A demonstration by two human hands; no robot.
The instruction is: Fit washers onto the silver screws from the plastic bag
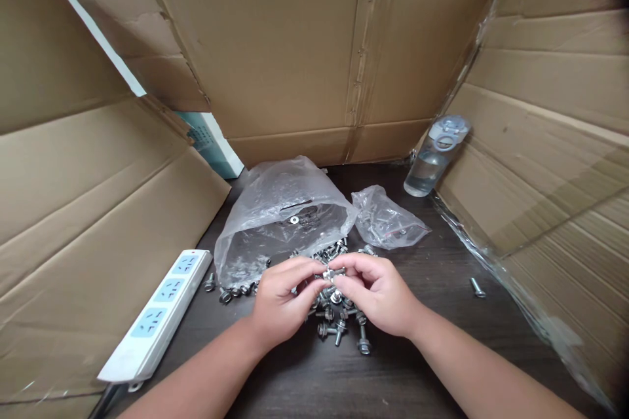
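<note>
Over a pile of bolts [322, 304], my two hands meet fingertip to fingertip. A small silvery bolt [336, 272] lies between them, its head end toward the left. My left hand [285, 291] pinches that head end with thumb and index finger, while my right hand [378, 291] closes on the shank side. Fine detail at the fingertips is partly hidden. Many bolts beneath carry washers and spill from the mouth of a large translucent plastic bag [295, 183]. One flat washer [294, 220] shows at the bag's opening.
A smaller plastic bag [388, 216] with metal pieces lies right of the large one. Behind it leans a water bottle [432, 160]. A white power strip [157, 314] runs along the left; a single bolt [476, 287] lies far right. Cardboard walls [295, 46] enclose the dark table [417, 373].
</note>
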